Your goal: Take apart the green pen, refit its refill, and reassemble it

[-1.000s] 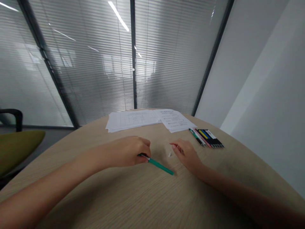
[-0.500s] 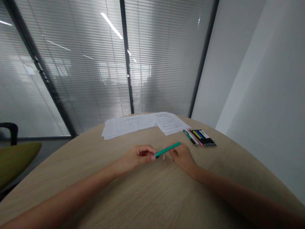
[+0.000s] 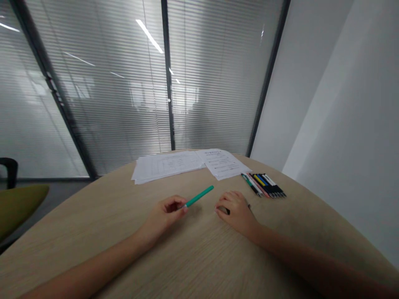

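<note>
Over the table [image 3: 174,265], the left hand [image 3: 164,213] pinches a green pen [image 3: 199,196]; the right hand [image 3: 238,212] curls narrowly, its hold unclear.

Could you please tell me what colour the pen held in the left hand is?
The pen is green, with a bluish tint, clearest in the head view.

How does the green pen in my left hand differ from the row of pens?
The green pen is held in your left hand; the row of pens lies on the table. The green pen shows mostly green, while the row of pens mixes green, pink, yellow, blue, white and black. All are slim.
</note>
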Tool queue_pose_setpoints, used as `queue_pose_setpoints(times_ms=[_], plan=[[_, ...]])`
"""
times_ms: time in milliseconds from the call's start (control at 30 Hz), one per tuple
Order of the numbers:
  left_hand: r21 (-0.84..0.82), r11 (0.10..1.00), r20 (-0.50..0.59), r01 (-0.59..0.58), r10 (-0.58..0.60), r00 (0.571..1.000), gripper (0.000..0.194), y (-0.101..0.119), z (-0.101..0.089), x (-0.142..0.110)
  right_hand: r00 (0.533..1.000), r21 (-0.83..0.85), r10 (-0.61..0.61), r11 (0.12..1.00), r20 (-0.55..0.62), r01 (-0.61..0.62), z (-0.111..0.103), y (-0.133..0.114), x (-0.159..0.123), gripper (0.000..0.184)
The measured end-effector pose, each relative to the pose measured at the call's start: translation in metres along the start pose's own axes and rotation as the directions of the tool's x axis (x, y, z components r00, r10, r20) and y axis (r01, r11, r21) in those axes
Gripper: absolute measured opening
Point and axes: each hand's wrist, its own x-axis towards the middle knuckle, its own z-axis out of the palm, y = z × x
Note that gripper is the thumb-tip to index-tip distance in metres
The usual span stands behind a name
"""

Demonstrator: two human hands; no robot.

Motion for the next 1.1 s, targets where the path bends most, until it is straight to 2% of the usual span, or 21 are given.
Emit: queue_pose_setpoints(times_ms=[133,300,500,733,1100], plan=[[0.059,0.998,0.025,-0.005,0.003,1.0,0.02,0.001,-0.004,-0.001,0.999,0.011,-0.044,0.999,-0.023,0.044,0.0,0.001,-0.001,0.005],[0.193,0.972,0.053,-0.137,0.129,0.99,0.015,0.0,-0.006,0.001,0.996,0.089,0.008,0.996,-0.089,0.0,-0.003,-0.001,-0.003,0.013],[0.196,0.979,0.046,-0.046,0.038,0.998,0.018,-0.01,-0.007,0.007,0.989,0.083,0.098,0.993,-0.115,-0.088,-0.002,0.001,-0.006,0.009],[0.227,0.97,0.123,-0.091,0.064,0.99,0.02,-0.015,-0.009,0.009,0.989,0.125,-0.004,0.992,-0.147,0.022,-0.008,0.001,-0.005,0.013],[0.247,0.964,0.164,-0.099,0.059,0.985,0.017,-0.015,-0.008,0.01,0.973,0.099,-0.044,0.993,-0.229,0.069,-0.009,0.0,-0.004,0.02]])
